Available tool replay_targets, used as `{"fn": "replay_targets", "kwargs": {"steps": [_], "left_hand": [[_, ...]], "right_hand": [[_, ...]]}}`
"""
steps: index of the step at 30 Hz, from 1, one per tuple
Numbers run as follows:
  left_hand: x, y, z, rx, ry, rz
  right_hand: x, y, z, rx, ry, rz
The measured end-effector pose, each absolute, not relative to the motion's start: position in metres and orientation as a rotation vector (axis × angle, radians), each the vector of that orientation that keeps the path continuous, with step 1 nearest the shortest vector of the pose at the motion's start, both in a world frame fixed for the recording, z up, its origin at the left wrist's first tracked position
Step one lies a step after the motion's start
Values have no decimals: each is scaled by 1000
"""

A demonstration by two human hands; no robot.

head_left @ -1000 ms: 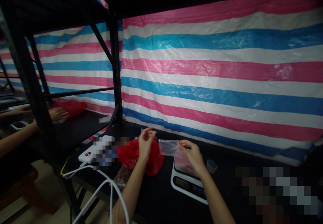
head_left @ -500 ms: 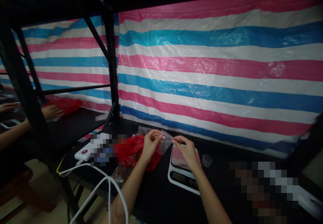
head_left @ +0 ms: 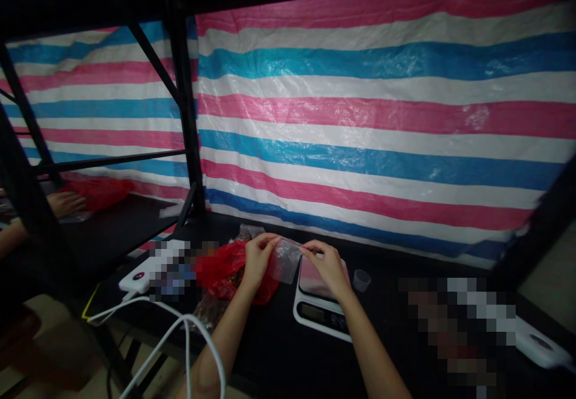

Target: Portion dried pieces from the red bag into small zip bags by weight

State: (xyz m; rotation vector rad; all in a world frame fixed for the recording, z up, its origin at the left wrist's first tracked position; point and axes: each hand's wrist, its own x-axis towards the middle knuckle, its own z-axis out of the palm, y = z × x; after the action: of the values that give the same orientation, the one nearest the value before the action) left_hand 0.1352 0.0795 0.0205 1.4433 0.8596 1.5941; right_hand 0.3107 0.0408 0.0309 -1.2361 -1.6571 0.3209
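Black table [head_left: 279, 351], striped sheet [head_left: 360, 147] behind. Left hand [head_left: 258, 262] and right hand [head_left: 327, 264], fingers pinched to thumbs, grip a clear bag [head_left: 287, 262] along its top, so it hangs spread between red bag [head_left: 220, 267] and scale [head_left: 314, 313]; whether its mouth is parted is unclear.

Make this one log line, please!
left hand: pinches clear bag | right hand: pinches same bag | red bag: left of scale

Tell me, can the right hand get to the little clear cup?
Probably yes: the little clear cup sits beside the scale, near the right hand, and nothing seems to block it. But that hand is pinching the clear bag, so it would likely need to let go first.
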Motion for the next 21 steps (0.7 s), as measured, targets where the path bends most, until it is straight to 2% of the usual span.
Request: {"fn": "replay_targets", "kwargs": {"steps": [15,21], "left_hand": [[131,81,11,1773,1160,1595],[133,81,12,1767,1068,1554]], "right_hand": [[307,39,27,-1347,-1686,210],[309,41,25,-1274,-1678,242]]}}
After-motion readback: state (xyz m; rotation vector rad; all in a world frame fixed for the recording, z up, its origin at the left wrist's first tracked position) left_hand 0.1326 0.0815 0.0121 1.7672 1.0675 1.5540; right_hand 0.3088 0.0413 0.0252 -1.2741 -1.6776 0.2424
